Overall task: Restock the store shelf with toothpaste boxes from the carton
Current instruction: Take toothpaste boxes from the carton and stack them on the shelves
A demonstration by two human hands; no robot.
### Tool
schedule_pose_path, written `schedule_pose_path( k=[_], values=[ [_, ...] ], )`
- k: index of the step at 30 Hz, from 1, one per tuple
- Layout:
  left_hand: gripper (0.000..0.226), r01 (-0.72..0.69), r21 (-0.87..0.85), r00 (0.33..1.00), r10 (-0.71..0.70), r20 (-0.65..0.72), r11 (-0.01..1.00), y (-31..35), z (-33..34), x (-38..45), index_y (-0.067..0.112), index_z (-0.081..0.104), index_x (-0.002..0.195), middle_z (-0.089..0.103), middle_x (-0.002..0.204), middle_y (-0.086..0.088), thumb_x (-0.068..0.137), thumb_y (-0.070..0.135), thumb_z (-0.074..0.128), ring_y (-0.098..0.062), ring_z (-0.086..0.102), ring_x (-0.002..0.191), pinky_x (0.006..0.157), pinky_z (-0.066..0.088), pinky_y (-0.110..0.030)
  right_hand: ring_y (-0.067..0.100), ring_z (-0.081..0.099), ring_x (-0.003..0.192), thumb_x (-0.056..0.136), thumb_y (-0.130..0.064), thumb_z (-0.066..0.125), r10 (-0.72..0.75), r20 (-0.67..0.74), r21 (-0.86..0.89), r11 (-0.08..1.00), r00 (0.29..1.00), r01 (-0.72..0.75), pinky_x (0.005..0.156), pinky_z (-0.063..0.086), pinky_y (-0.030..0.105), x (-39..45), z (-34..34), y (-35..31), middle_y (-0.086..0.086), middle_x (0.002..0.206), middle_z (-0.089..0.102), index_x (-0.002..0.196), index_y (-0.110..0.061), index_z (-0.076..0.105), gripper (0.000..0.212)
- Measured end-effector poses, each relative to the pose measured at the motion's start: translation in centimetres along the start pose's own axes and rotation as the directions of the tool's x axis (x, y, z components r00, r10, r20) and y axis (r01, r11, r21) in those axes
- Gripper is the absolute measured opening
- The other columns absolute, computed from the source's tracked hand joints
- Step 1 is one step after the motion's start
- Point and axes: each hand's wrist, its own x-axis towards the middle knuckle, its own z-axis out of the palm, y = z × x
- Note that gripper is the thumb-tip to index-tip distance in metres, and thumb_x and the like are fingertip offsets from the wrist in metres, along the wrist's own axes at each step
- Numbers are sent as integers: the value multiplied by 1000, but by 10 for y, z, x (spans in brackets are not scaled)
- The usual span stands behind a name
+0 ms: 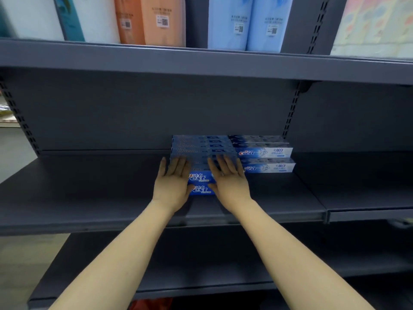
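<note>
1. Shelf (89, 186): left half bare; much restocking left.
2. Left hand (173, 184): fingers spread flat on blue boxes (201, 151).
3. Right hand (228, 177): likewise flat, pressing the same stack.
4. White boxes (266, 153): stacked just right, placed.
5. Carton: not visible.

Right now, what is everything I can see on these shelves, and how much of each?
Blue toothpaste boxes: one stack, exact count unclear, on the middle shelf under both hands.
White toothpaste boxes: a stack with two fronts visible, right beside the blue ones.
Middle shelf: one, dark grey.
Orange packs: two, top shelf.
Light blue packs: two, top shelf, right of the orange.
Left hand: flat, fingers straight, on the blue stack.
Right hand: flat, fingers straight, on the blue stack.
</note>
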Motion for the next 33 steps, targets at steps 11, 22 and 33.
schedule_pose_path(
  k=[11,22,33],
  values=[
    [47,-154,-234,974,108,-198,960,105,19,-86,4,63,117,63,124,-12,77,20,45,-29,59,117,105,33,-41,23,52,113,89,-32,48,-73,-417,135,981,906,142,97,38,37,-141,42,24,8,124,62,122,-15,50,37],
    [39,-199,-319,964,244,107,927,190,88,-208,2,69,108,68,115,-11,74,12,54,-28,64,108,101,33,-38,25,60,109,87,-42,51,-46,69,325,945,997,21,98,39,33,-295,121,41,8,116,66,111,-8,68,45],
    [48,-161,-369,860,314,403,915,235,227,-314,1,69,108,67,114,-13,72,14,39,-29,64,108,103,31,-38,26,67,93,69,-30,81,-63,424,421,897,903,-135,73,59,33,-396,276,41,7,106,68,104,-7,69,44]
  ],
)
